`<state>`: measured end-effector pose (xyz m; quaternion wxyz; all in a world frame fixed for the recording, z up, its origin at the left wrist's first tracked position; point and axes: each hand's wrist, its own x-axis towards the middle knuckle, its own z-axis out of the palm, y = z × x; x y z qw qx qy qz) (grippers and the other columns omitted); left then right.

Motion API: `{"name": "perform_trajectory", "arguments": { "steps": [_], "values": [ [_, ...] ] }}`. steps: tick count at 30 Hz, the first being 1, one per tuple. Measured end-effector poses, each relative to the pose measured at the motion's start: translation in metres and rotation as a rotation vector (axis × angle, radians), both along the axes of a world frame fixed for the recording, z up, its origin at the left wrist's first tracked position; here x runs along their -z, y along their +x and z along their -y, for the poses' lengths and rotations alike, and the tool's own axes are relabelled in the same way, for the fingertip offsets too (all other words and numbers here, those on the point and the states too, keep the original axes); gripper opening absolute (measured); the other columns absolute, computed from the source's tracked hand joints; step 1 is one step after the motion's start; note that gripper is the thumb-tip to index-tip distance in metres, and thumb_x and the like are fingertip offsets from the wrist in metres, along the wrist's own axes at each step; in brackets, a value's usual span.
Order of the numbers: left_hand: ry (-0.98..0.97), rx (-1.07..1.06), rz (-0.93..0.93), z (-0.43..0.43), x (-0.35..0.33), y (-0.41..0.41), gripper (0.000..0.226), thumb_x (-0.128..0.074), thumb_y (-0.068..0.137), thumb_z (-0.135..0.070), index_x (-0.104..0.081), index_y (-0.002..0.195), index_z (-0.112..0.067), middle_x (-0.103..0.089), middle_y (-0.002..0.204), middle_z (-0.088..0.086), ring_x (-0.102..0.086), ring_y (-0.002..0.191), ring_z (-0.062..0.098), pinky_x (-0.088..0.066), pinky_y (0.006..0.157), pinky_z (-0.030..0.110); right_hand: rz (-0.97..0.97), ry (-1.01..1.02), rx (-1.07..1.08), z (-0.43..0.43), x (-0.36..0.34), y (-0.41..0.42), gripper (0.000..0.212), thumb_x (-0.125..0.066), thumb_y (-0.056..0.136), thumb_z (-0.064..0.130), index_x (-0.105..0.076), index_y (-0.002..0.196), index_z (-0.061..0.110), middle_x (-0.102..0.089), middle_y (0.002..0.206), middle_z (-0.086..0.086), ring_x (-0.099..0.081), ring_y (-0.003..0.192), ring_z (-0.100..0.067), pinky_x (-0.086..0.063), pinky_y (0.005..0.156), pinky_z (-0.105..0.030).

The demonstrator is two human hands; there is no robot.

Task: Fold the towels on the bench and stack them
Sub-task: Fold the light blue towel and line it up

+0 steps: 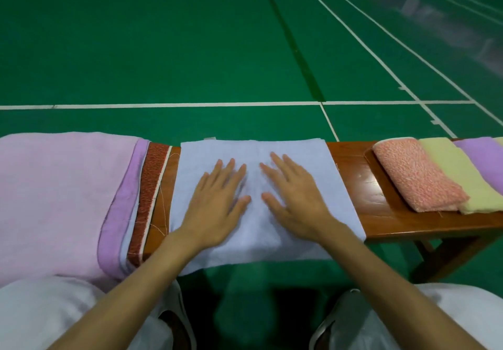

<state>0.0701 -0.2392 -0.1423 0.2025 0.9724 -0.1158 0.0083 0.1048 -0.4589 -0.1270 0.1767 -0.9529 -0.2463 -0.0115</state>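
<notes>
1. Left hand (217, 202) and right hand (294, 200) press flat, fingers spread, on the pale blue rectangular cloth towel (255, 241), centre of the brown wooden tabletop (353, 175).
2. At 9 o'clock, a pink fleecy towel (60, 200) runs off frame.

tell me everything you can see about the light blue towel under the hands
The light blue towel is a soft, plain cloth with faint creases, spread flat in a rough rectangle across the middle of the wooden bench. Its near edge hangs over the bench's front, and a small white tab shows at its far edge. The left hand and right hand both press on it, palms down, fingers straight and spread. Bare wood shows on both sides of it.
</notes>
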Motion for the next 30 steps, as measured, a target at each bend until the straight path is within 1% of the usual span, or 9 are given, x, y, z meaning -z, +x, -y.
{"name": "perform_trajectory", "arguments": {
  "steps": [2,4,11,18,21,23,25,27,30],
  "values": [
    [0.138,0.010,0.002,0.010,0.011,0.000,0.075,0.001,0.098,-0.065,0.000,0.165,-0.029,0.010,0.172,-0.004,0.016,0.158,0.019,0.006,0.129,0.044,-0.037,-0.163,-0.091,-0.013,0.016,-0.002,0.069,-0.006,0.100,0.059,-0.003,0.164,0.034,0.005,0.173,0.003,0.007,0.159,-0.022,0.001,0.128,-0.049],
    [0.186,-0.018,-0.002,0.011,0.015,0.001,0.078,0.009,0.095,-0.065,0.004,0.164,-0.029,0.014,0.171,-0.004,0.020,0.157,0.019,0.012,0.128,0.043,-0.037,-0.217,-0.079,-0.013,0.022,-0.002,0.069,0.003,0.098,0.054,0.006,0.163,0.034,0.012,0.172,0.004,0.015,0.158,-0.021,0.006,0.127,-0.051],
    [0.255,-0.232,-0.009,-0.032,0.012,0.003,0.073,0.005,0.099,-0.061,0.007,0.165,-0.029,0.015,0.171,0.001,0.019,0.157,0.024,0.009,0.127,0.048,-0.081,-0.270,0.299,0.046,0.021,0.019,0.075,0.004,0.096,0.060,0.010,0.164,0.027,0.018,0.170,0.003,0.021,0.156,-0.024,0.011,0.126,-0.052],
    [0.186,-0.228,-0.024,-0.034,0.008,0.001,0.077,0.004,0.097,-0.063,0.002,0.165,-0.030,0.011,0.172,0.001,0.017,0.158,0.023,0.008,0.127,0.051,-0.121,-0.231,0.318,0.045,0.016,0.019,0.070,-0.009,0.104,0.057,0.004,0.165,0.026,0.016,0.171,0.000,0.019,0.157,-0.025,0.008,0.126,-0.053],
    [0.046,-0.251,-0.015,-0.035,0.002,-0.001,0.075,-0.015,0.100,-0.063,-0.009,0.166,-0.028,-0.004,0.173,0.006,0.003,0.160,0.027,-0.002,0.127,0.051,-0.119,-0.039,0.354,0.049,0.009,0.018,0.065,-0.025,0.108,0.051,-0.011,0.165,0.022,0.003,0.173,-0.003,0.005,0.159,-0.026,-0.001,0.128,-0.051],
    [-0.070,-0.353,0.057,-0.035,-0.005,-0.004,0.074,-0.041,0.100,-0.059,-0.025,0.162,-0.021,-0.030,0.165,0.014,-0.027,0.152,0.035,-0.028,0.121,0.053,-0.068,0.096,0.440,0.054,0.002,0.019,0.063,-0.042,0.107,0.045,-0.024,0.160,0.016,-0.019,0.169,-0.009,-0.019,0.154,-0.030,-0.022,0.125,-0.051],
    [-0.104,-0.523,0.098,-0.038,-0.013,-0.008,0.068,-0.060,0.096,-0.049,-0.041,0.150,-0.013,-0.050,0.144,0.017,-0.049,0.129,0.036,-0.046,0.103,0.051,-0.011,0.126,0.556,0.062,-0.002,0.022,0.056,-0.057,0.101,0.038,-0.039,0.147,0.012,-0.043,0.151,-0.013,-0.042,0.135,-0.032,-0.040,0.111,-0.050],
    [-0.031,-0.643,0.058,-0.044,-0.021,-0.009,0.062,-0.065,0.092,-0.051,-0.050,0.134,-0.009,-0.056,0.128,0.017,-0.056,0.113,0.037,-0.052,0.092,0.051,0.009,0.096,0.668,0.069,-0.006,0.027,0.044,-0.066,0.094,0.036,-0.050,0.128,0.012,-0.056,0.129,-0.012,-0.053,0.115,-0.031,-0.051,0.098,-0.048],
    [0.062,-0.673,-0.098,-0.050,-0.031,-0.009,0.059,-0.063,0.093,-0.056,-0.050,0.126,-0.008,-0.056,0.123,0.016,-0.059,0.108,0.038,-0.054,0.087,0.051,-0.038,0.041,0.748,0.076,-0.007,0.034,0.036,-0.072,0.089,0.040,-0.053,0.106,0.014,-0.058,0.107,-0.009,-0.058,0.095,-0.029,-0.056,0.084,-0.047]
  ]
}}
